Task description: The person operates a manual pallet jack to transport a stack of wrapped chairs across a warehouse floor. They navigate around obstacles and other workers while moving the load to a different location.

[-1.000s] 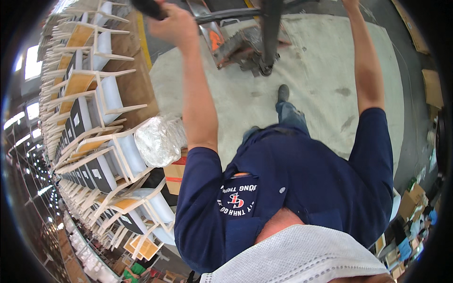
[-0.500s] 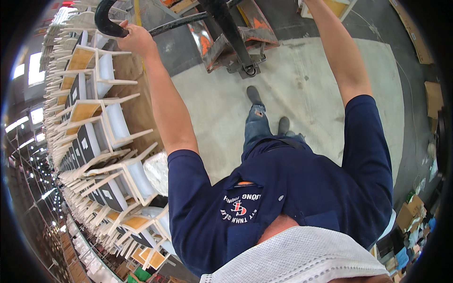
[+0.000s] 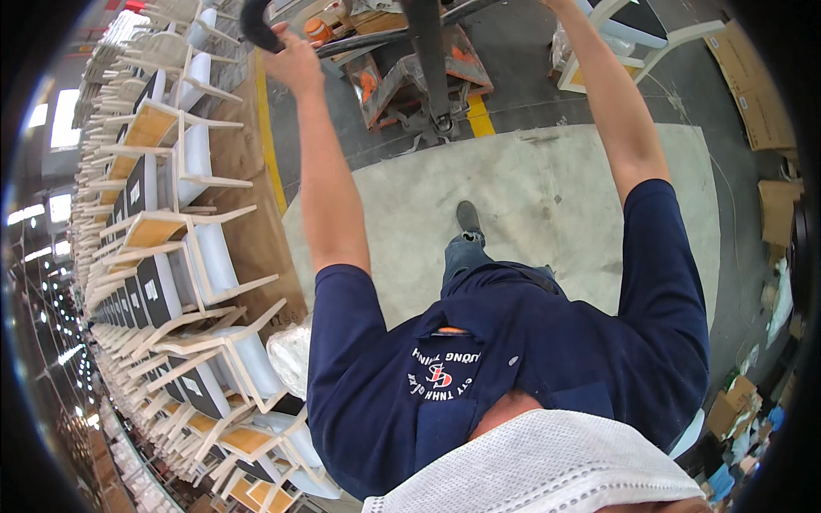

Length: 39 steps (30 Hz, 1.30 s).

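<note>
My left hand (image 3: 297,64) is closed round the black curved handle (image 3: 259,26) of a pallet jack. The jack's dark shaft (image 3: 425,56) runs down to its worn orange-and-grey base (image 3: 393,96), which stands on the grey floor ahead of my feet. My right arm (image 3: 611,103) reaches forward, and my right hand (image 3: 554,3) is cut off by the top edge, so its fingers are hidden. Just beyond the base, an orange round object (image 3: 317,32) and some cardboard show near the crossbar.
Rows of pale wooden chairs (image 3: 205,248) with light seats line the left side, beside brown sheeting (image 3: 261,197). A chair (image 3: 676,38) stands ahead right. Cartons (image 3: 753,85) lie along the right, with scraps (image 3: 740,406) lower down. A pale floor patch (image 3: 547,197) lies underfoot.
The pallet jack has moved forward off the pale floor patch onto the grey floor and yellow line. My left hand has moved slightly right in view, still on the handle. More of the right-hand chair shows.
</note>
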Motion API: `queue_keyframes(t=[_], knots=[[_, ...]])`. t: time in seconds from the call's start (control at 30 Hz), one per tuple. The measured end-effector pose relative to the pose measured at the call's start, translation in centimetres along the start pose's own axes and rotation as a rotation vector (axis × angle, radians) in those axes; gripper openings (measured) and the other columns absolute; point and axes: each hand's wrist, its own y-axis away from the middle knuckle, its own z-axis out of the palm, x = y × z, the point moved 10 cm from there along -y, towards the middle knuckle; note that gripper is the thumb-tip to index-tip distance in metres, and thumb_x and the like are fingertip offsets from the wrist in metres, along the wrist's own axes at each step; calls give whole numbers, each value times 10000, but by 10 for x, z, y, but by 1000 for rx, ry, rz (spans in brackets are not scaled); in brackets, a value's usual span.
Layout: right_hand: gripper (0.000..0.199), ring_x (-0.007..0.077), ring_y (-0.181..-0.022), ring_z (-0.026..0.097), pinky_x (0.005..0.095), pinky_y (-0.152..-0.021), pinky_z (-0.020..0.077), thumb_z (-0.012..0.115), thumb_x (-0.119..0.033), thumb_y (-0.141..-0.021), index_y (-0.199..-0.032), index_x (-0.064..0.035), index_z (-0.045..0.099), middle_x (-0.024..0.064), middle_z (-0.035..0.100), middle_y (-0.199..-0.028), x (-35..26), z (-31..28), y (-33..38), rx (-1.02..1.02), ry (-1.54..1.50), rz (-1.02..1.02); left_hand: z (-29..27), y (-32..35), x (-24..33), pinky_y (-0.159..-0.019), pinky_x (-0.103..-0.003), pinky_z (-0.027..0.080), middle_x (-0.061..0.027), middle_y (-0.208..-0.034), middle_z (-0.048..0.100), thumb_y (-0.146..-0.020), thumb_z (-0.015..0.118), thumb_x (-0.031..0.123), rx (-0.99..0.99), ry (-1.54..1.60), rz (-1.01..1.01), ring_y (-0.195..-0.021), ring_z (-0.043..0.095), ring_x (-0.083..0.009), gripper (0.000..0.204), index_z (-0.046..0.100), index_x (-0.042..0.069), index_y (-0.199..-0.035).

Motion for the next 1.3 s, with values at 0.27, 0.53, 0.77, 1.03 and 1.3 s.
queue_keyframes(t=[0.27, 0.53, 0.77, 1.03, 1.3], knots=[[81, 80, -683, 520, 288, -734, 490, 576, -94, -864, -875, -27, 621, 18, 551, -717, 17, -40, 116, -50, -77, 143, -63, 110, 23, -547, -258, 491, -44, -720, 557, -890, 488, 21, 126, -297, 290, -538, 521, -89, 104, 586, -9, -873], [242, 70, -802, 538, 227, -771, 446, 601, -28, -845, -1087, -19, 591, 0, 588, -865, 13, -115, 240, -128, 39, 50, -101, 255, 16, -704, -277, 488, -19, -739, 531, -894, 517, 62, 99, -128, -16, -655, 506, -105, 164, 607, 23, -1025], [333, 257, -885, 601, 336, -791, 470, 673, -181, -715, -1014, -46, 620, 91, 641, -929, -157, -73, 261, -1012, 1100, -551, -11, 270, 156, -617, -301, 477, -99, -773, 648, -662, 750, 212, -701, -916, 340, -680, 620, -223, 279, 631, 52, -857], [226, 268, -594, 589, 400, -517, 441, 690, -263, -665, -688, -108, 526, 77, 565, -621, -84, -100, 406, -913, 1141, -431, -41, 414, 118, -489, -385, 352, -78, -526, 469, -568, 621, 131, -652, -1181, 459, -491, 490, -279, 151, 471, 115, -568], [200, 326, -760, 629, 449, -665, 482, 653, -194, -662, -821, -82, 606, 129, 634, -740, 28, -152, 553, -1529, 1001, 132, -104, 564, 5, -662, -476, 460, -172, -712, 634, -631, 649, 176, -1381, -1205, -287, -709, 625, -367, 152, 616, 79, -743]])
